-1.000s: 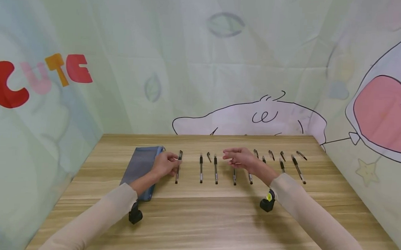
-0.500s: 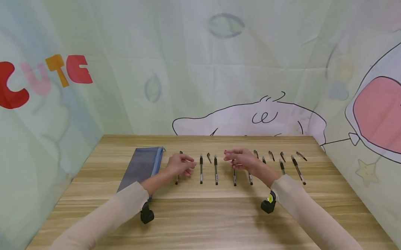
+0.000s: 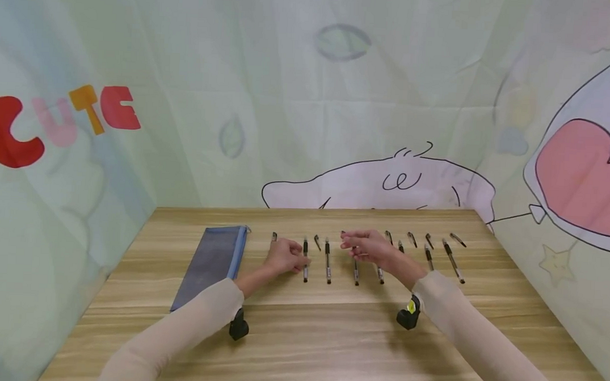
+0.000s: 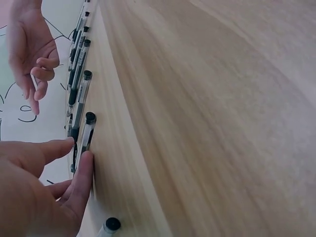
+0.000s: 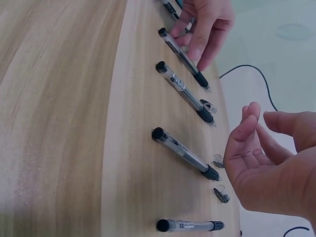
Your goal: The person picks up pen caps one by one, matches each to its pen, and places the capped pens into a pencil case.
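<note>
A gel pen (image 3: pixel 305 271) with a black grip lies uncapped in the row. My left hand (image 3: pixel 286 258) reaches over it. In the left wrist view, the thumb and a forefinger lie extended on either side of this pen (image 4: pixel 88 132); whether they touch it is hard to tell. Another pen (image 4: pixel 109 228) sits behind that hand, largely covered in the head view. My right hand (image 3: pixel 369 247) hovers above a pen (image 3: pixel 356 272) farther right. In the right wrist view its fingers are loosely bent and its thumb stands apart, with nothing between them.
A blue-grey mesh zip pouch (image 3: pixel 209 266) lies left of the row. Several pens continue rightward, including one (image 3: pixel 453 260) at the end. Small black caps, such as one (image 3: pixel 318 242) near the middle, lie along the far side. A printed curtain (image 3: pixel 308 111) encloses the wooden table (image 3: pixel 298 338).
My left hand has moved right from the pen beside the pouch to the neighbouring pen. The right hand has stayed almost still, and the pens appear unmoved.
</note>
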A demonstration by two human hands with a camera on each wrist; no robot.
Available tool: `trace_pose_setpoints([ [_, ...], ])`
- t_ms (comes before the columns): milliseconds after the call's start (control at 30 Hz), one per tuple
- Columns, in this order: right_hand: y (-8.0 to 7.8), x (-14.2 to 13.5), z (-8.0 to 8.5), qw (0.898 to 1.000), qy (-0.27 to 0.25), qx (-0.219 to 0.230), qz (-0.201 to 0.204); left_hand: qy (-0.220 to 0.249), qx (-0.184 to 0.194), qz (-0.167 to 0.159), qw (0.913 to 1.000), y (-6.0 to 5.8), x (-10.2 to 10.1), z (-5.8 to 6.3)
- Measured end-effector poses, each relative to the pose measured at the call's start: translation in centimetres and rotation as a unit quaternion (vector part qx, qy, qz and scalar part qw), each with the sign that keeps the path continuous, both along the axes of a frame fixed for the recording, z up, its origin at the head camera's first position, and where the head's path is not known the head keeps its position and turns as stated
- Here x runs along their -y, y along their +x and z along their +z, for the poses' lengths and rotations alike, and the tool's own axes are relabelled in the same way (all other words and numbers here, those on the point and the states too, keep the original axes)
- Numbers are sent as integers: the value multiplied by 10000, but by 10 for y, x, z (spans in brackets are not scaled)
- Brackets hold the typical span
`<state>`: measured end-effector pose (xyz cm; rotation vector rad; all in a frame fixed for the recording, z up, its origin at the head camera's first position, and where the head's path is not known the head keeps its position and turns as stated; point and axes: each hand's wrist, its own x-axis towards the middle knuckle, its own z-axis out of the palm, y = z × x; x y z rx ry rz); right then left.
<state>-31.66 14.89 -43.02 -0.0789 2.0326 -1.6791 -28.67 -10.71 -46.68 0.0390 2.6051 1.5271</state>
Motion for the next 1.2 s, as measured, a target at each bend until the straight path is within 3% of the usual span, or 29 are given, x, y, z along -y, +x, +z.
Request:
trace_pose_setpoints([
  [267, 1, 1, -2, 10000, 26, -3, 87, -986, -197, 93, 9949, -1, -6, 5],
  [367, 0, 0, -2, 9999, -14, 64, 94, -1116, -205, 48, 9935, -1, -7, 7],
  [467, -1, 0, -1, 9998, -91, 164, 120, -850, -30, 100, 9963, -1, -6, 7],
  [633, -5, 2, 0, 9997, -109, 180, 133, -13, 485, 340, 9982, -1, 0, 12],
  [900, -12, 2, -3, 9997, -29, 262, -6, 805, 965, 362, 9914, 16, 15, 27],
  [1200, -17, 8, -5, 9998, 68, 133, 105, 1368, 1179, 287, 9831, 29, 23, 34],
])
